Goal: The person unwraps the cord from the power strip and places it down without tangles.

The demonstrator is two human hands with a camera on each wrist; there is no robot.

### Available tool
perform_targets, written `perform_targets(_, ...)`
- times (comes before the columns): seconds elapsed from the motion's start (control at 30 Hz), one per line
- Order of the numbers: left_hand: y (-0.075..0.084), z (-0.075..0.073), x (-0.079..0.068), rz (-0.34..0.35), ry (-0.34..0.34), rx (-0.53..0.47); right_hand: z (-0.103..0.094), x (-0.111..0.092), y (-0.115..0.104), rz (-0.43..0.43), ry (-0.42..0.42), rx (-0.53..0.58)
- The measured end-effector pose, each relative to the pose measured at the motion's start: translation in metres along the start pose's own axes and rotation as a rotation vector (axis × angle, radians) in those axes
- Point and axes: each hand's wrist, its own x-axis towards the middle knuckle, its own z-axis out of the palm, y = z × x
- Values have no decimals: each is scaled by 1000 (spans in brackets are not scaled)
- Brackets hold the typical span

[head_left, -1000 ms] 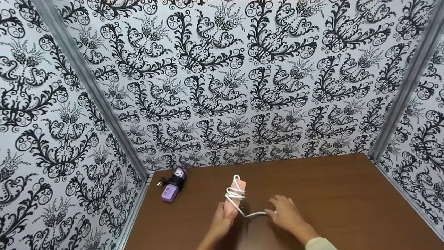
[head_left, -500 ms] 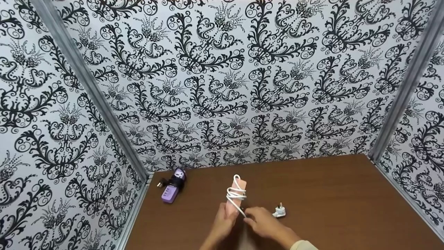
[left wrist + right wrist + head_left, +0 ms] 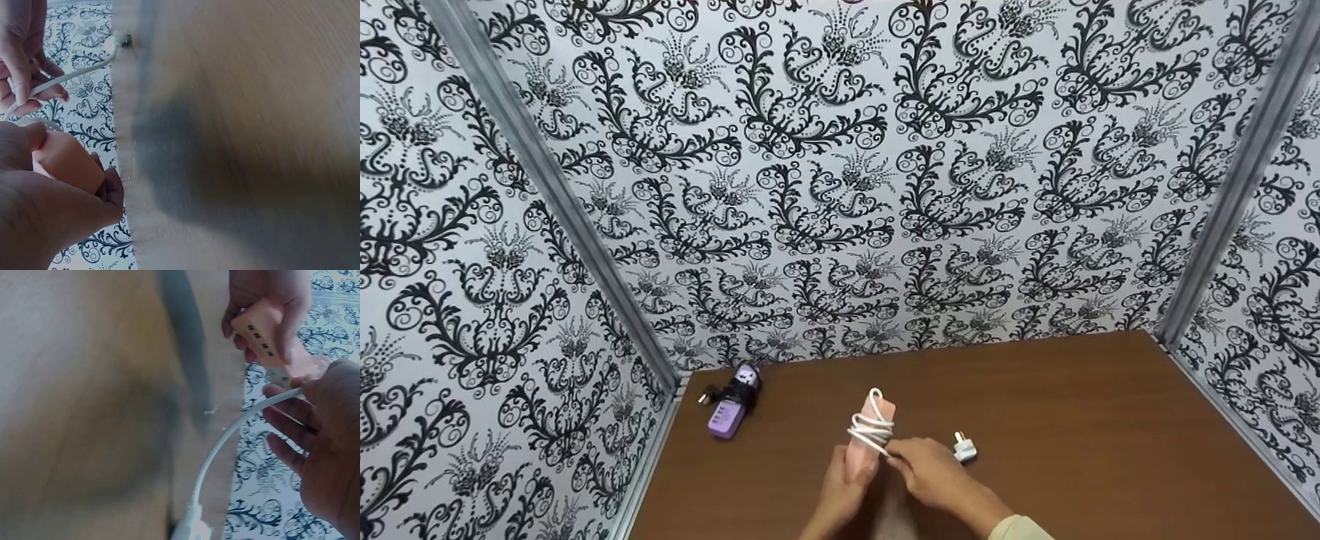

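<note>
My left hand grips the lower end of a pink power strip, which is tilted up above the table. A white cord is wound several times round its upper part, with one loop sticking up past the top. Close at its right, my right hand pinches the cord between thumb and fingers. From there the cord runs on to a white plug beyond that hand. A row of USB ports shows on the power strip in the right wrist view.
On the brown table, at the back left, lies a purple power strip with a black cord wrapped round it. Patterned walls with grey metal posts enclose the table's back and sides.
My right hand has moved left to the pink power strip, drawing the cord against it. The plug, hidden at first, now shows right of that hand. The strip has dipped slightly toward me.
</note>
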Motion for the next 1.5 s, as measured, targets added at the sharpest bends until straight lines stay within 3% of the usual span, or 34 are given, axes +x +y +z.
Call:
perform_targets(0.13, 1, -2, 0, 26, -10, 29, -5, 7, -2, 22, 71, -73)
perform_targets(0.23, 0, -3, 1, 35, -13, 48, -12, 10, -3, 80, 79, -82)
perform_targets(0.3, -14, -4, 5, 105, -13, 58, -17, 12, -4, 123, 89, -77)
perform_targets(0.43, -62, -3, 18, 310, -2, 69, -24, 16, -2, 219, 145, -55)
perform_targets(0.5, -67, -4, 19, 355, -15, 42, -26, 18, 0, 273, 174, -32)
perform_targets(0.53, -63, -5, 17, 342, -23, 17, -27, 19, 2, 295, 182, -16)
perform_targets(0.63, -31, -11, 7, 249, -59, -43, -28, 20, 7, 345, 179, 26)
perform_targets(0.77, -11, -14, -1, 126, -52, -10, -22, 13, 14, 366, 140, 30)
perform_targets(0.83, -8, -15, -3, 87, -36, 17, -16, 7, 18, 359, 123, -5)
perform_targets(1.0, -12, -18, -1, 67, 12, 24, -3, -8, 28, 368, 100, -108)
perform_targets(1.27, -15, -25, 0, 47, 13, -35, 2, -27, 58, 516, 76, -65)
perform_targets(1.5, -19, -20, 1, -14, 54, -6, 16, -49, 81, 541, 67, -85)
